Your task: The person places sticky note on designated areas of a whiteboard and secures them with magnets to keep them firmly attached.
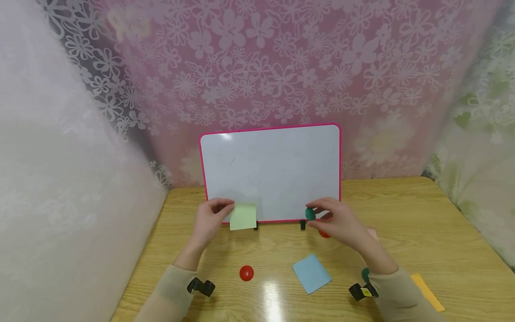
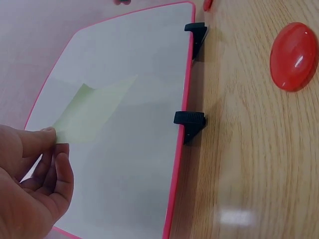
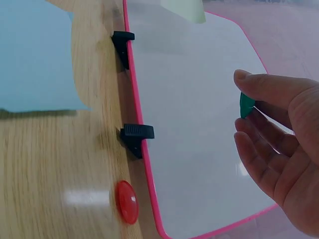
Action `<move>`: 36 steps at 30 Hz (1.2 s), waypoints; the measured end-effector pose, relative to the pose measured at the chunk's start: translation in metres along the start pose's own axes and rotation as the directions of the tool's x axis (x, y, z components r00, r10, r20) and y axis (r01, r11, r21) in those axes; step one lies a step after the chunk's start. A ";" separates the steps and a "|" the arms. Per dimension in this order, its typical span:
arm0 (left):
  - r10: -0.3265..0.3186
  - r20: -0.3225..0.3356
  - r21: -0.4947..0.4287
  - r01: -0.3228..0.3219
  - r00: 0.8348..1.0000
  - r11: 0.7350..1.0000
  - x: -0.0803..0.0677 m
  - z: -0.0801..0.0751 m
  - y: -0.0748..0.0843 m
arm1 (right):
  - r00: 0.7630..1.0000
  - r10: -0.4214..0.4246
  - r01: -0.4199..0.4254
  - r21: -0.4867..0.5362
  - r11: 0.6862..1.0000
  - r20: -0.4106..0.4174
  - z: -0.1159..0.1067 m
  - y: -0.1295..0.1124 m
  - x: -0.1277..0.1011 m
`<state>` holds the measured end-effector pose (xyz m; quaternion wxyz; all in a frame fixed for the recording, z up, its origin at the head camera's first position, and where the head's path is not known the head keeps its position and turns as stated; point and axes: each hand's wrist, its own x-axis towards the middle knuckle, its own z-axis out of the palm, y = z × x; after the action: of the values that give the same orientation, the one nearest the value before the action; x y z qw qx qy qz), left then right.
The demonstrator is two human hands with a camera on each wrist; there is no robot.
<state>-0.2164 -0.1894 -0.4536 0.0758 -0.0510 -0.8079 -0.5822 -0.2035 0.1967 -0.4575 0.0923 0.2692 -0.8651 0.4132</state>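
A pink-framed whiteboard (image 1: 270, 147) stands upright on black feet at the back of the wooden table (image 1: 402, 223). My left hand (image 1: 214, 215) pinches a pale green sticky note (image 1: 242, 216) by its left edge and holds it against the board's lower left. In the left wrist view the green sticky note (image 2: 92, 110) lies flat on the whiteboard (image 2: 139, 149). My right hand (image 1: 331, 215) pinches a round green magnet (image 1: 310, 213) in front of the board's lower right. In the right wrist view the green magnet (image 3: 245, 104) sits between thumb and fingers, just off the board surface (image 3: 194, 114).
A red magnet (image 1: 246, 273) and a blue sticky note (image 1: 311, 273) lie on the table in front of the board. Another red magnet (image 1: 324, 233) lies partly hidden under my right hand. An orange note (image 1: 427, 291) lies at the near right. Patterned curtains surround the table.
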 end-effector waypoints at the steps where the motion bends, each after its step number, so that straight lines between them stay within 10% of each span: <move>1: 0.000 -0.003 0.000 0.000 1.000 1.000 0.000 0.000 0.000 | 1.000 -0.005 0.005 0.007 1.000 0.000 0.002 -0.001 0.000; 36: -0.014 -0.037 -0.056 0.012 0.999 0.998 0.002 0.000 -0.004 | 0.975 -0.205 0.203 0.035 0.979 0.082 0.059 -0.028 0.025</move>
<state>-0.2191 -0.1910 -0.4573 0.0855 -0.0369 -0.7902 -0.6058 -0.2052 0.1276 -0.4673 0.0934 0.3750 -0.8306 0.4010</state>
